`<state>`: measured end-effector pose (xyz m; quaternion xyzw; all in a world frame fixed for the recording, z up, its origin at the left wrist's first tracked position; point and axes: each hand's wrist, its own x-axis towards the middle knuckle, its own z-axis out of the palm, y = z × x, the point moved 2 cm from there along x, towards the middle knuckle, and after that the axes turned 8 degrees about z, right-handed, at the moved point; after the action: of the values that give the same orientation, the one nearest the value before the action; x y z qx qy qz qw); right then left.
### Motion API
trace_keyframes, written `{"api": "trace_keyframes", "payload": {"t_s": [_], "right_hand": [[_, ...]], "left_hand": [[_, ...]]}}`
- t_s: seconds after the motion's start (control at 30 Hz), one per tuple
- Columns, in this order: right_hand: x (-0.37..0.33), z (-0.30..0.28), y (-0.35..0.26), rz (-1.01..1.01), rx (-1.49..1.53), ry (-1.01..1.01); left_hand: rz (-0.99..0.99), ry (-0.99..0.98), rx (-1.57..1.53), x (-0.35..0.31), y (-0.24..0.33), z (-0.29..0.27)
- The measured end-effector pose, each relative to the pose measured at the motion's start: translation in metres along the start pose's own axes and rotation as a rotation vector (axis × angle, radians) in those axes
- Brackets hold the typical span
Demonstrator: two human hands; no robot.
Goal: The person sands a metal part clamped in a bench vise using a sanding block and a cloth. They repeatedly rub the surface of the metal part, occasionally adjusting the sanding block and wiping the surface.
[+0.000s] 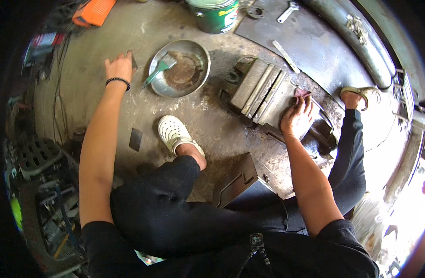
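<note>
At the left, my left hand is closed, low over the floor, with a small dark flat piece at its fingers. Beside it lies a round metal pan with brown residue, and a green-handled brush rests inside. My right hand is on top of a grey metal bench vise. A crumpled dark red rag sticks out past its fingertips, and the hand partly hides it. The vise stands on the floor, its jaws slightly apart.
A dark rectangular piece lies by my clog. A metal box-like seat is under my leg. Farther off are a green bucket, a steel sheet with a wrench, a flat bar, and large pipes.
</note>
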<state>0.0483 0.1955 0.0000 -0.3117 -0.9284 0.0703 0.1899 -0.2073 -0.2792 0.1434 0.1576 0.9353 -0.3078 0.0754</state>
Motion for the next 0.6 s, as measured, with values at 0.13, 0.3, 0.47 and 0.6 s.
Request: {"api": "trace_keyframes", "payload": {"t_s": [0.13, 0.3, 0.47, 0.6], "right_hand": [[0.002, -0.004, -0.001, 0.042, 0.001, -0.049], [0.004, -0.008, 0.006, 0.042, 0.004, -0.124], [-0.013, -0.018, 0.006, -0.048, 0.190, -0.180], [-0.057, -0.037, 0.010, -0.458, 0.223, -0.518]], "left_hand": [[0.022, 0.052, -0.010, 0.015, 0.015, -0.031], [0.069, 0.132, 0.021, 0.008, 0.029, -0.095], [0.056, 0.165, -0.023, -0.033, 0.051, -0.166], [0.076, 0.295, -0.185, -0.086, 0.080, -0.224]]}}
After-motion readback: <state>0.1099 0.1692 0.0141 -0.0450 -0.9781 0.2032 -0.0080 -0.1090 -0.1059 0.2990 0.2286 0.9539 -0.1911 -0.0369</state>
